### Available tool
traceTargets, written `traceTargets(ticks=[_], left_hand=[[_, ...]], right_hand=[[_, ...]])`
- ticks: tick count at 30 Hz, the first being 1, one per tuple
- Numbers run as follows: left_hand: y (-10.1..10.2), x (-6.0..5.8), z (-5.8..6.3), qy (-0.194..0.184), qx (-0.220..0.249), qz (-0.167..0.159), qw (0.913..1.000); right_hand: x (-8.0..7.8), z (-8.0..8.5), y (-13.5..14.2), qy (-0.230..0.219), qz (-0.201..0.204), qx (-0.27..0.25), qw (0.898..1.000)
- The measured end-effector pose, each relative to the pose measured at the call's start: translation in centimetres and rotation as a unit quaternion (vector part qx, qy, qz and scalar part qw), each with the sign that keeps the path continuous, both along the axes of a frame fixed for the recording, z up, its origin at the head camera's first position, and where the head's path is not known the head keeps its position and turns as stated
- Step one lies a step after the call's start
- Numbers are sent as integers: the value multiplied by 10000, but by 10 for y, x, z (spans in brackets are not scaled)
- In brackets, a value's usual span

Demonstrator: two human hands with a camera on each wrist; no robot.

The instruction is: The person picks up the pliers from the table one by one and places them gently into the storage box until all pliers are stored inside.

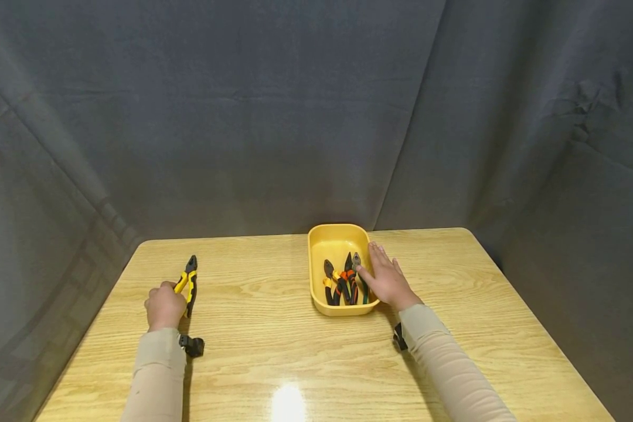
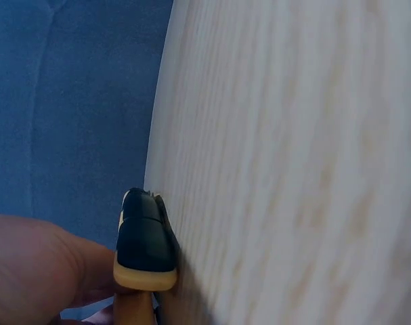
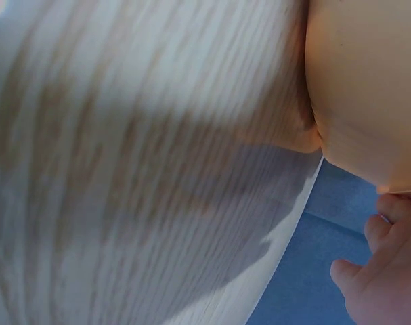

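Note:
My left hand (image 1: pixel 165 305) holds a pair of pliers (image 1: pixel 191 276) by one yellow-and-black handle at the table's left side. Their dark jaws point away from me, and the handles stand spread. In the left wrist view, the thumb side of the hand (image 2: pixel 36 267) lies against a handle end (image 2: pixel 146 240). My right hand (image 1: pixel 390 281) rests at the right rim of a yellow plastic bin (image 1: pixel 337 311), fingers extended, the thumb reaching over the inside. Several pliers (image 1: pixel 341 284) with orange, yellow, black and green handles lie in the bin. The right wrist view shows the bin's outer wall (image 3: pixel 368 88) beside the fingers (image 3: pixel 378 233).
The light wooden table (image 1: pixel 253 351) spans the space between both arms. Grey cloth (image 1: pixel 253 117) hangs behind it and on both sides. A small black device (image 1: pixel 192 346) sits at the left wrist, another (image 1: pixel 399 338) at the right.

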State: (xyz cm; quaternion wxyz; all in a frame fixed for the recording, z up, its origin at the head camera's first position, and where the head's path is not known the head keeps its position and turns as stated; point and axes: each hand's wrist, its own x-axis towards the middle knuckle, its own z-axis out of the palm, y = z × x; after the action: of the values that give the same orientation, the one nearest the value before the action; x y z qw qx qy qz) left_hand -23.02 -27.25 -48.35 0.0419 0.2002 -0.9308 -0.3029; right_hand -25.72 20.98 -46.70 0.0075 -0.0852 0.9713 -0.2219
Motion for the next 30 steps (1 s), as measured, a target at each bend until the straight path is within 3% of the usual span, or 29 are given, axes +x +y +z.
traceTargets(ticks=[15,30], left_hand=[[-5,2,7,-49,-56,-212,9997],[-11,2,13,-188,489,-643,9966]], right_hand=[[0,-1,1,15,9,16,10000],[0,-1,1,47,14,16,10000]])
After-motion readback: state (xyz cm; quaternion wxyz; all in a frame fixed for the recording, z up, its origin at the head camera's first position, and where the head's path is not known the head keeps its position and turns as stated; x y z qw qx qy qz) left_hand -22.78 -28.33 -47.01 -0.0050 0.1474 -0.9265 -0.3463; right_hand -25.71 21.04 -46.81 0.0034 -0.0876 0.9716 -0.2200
